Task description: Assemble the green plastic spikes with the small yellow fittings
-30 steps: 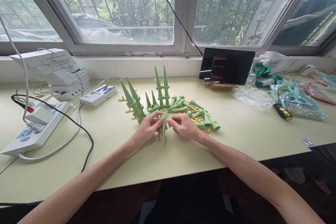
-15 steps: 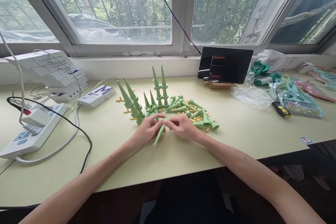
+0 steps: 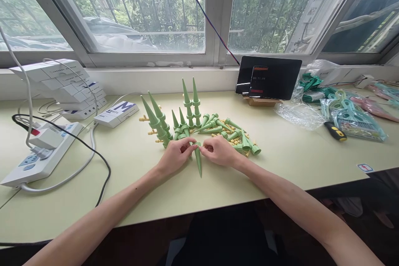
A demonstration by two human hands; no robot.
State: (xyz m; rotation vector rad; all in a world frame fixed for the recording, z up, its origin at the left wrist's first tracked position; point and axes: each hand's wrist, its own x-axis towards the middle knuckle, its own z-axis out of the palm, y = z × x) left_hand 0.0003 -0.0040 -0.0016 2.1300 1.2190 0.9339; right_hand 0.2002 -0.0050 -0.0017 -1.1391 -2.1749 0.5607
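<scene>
A green plastic plant watering spike (image 3: 198, 162) points down toward me between my hands, its tip just above or on the table. My left hand (image 3: 177, 154) pinches its head between thumb and fingers. From the other side, my right hand (image 3: 219, 151) is closed at the head too; whether a small yellow valve sits in those fingertips is too small to tell. Behind my left hand, stacked green spikes (image 3: 155, 121) stand upright with yellow valves sticking out sideways. Further stacked spikes (image 3: 187, 102) rise behind. Beyond my right hand lies a loose pile of spikes (image 3: 234, 134) and yellow valves.
A power strip (image 3: 43, 156) with cables and stacked white boxes (image 3: 67, 87) occupy the left side. One white box (image 3: 116, 114) lies nearer. At the back stands a tablet (image 3: 280, 79). A screwdriver (image 3: 335, 131) and bagged items (image 3: 355, 118) are on the right.
The spike between my hands has swung so its tip now points down and slightly right instead of down-left. Both hands stay in nearly the same place.
</scene>
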